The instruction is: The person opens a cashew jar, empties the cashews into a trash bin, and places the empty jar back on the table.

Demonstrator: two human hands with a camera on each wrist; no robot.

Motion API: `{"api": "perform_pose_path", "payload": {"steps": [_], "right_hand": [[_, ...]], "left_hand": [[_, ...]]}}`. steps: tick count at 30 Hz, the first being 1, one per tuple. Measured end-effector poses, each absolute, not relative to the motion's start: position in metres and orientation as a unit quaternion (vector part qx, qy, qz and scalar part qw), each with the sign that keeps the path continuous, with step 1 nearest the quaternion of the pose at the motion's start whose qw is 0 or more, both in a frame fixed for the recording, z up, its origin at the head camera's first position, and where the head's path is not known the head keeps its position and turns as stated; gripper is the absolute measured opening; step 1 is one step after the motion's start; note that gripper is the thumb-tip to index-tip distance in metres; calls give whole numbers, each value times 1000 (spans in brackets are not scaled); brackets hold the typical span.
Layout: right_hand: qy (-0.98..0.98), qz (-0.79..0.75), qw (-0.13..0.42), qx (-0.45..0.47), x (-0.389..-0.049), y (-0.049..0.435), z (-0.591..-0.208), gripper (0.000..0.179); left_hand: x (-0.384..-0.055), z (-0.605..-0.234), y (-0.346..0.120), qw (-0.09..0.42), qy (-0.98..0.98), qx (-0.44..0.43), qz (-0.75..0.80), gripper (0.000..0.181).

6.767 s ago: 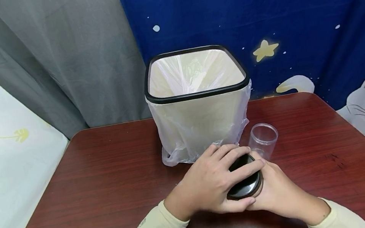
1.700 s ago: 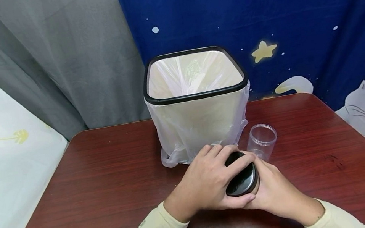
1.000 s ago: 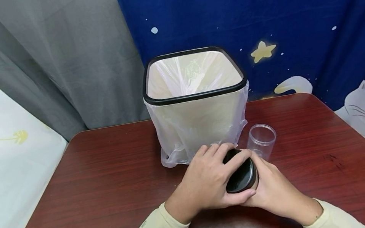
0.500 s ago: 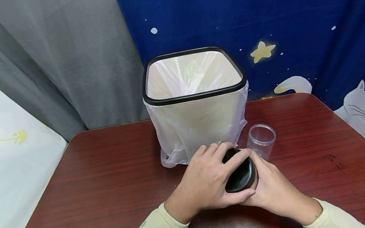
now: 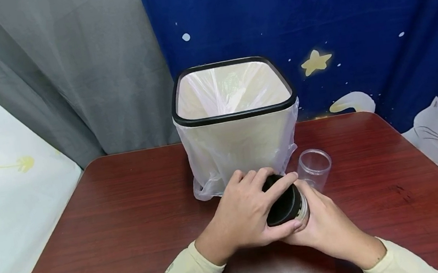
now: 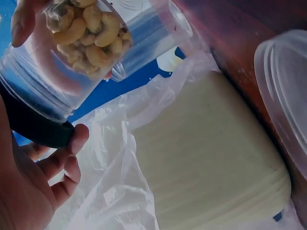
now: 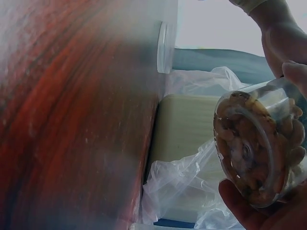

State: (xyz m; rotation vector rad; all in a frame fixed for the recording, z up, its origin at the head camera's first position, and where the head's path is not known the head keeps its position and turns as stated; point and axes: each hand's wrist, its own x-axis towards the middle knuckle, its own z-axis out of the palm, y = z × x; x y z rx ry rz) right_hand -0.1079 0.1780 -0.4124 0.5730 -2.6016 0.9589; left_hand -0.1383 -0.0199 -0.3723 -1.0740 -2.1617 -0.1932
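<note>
In the head view my left hand (image 5: 239,214) grips the black lid (image 5: 283,207) from above, fingers spread round its edge. The lid is tilted, and beside it shows the threaded rim of a clear plastic jar (image 5: 303,210). My right hand (image 5: 331,228) wraps round the jar's body. Cashews (image 6: 98,31) fill the lower part of the jar in the left wrist view, where the lid sits against the threaded neck. The right wrist view shows the jar's round base with cashews (image 7: 244,143) behind it. Whether any thread still engages, I cannot tell.
A cream bin (image 5: 240,143) with a black rim and translucent liner stands behind my hands on the dark red table (image 5: 141,211). Right of it is an uncovered clear jar (image 5: 315,167). Another clear round plastic piece (image 6: 288,91) appears at the left wrist view's right edge.
The lid has turned and come up a little toward the left with my left hand, uncovering the jar's threaded rim. My right hand keeps its hold with little movement.
</note>
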Motion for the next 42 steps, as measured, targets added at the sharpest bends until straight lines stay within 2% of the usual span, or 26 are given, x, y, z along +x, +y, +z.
{"api": "perform_pose_path", "payload": {"steps": [4, 12, 20, 27, 42], "right_hand": [[-907, 346, 138, 194, -108, 177, -414, 96], [-904, 347, 145, 206, -109, 177, -414, 97], [-905, 351, 131, 200, -111, 177, -414, 97], [-904, 348, 140, 206, -113, 179, -414, 100], [-902, 349, 142, 210, -110, 182, -415, 98]], "left_hand": [[-139, -374, -27, 342, -841, -413, -75, 73], [-139, -370, -42, 323, -848, -417, -48, 67], [-139, -372, -58, 299, -859, -414, -28, 68], [-139, -376, -74, 268, -867, -420, -22, 69], [-136, -380, -99, 293, -832, -470, -26, 63]]}}
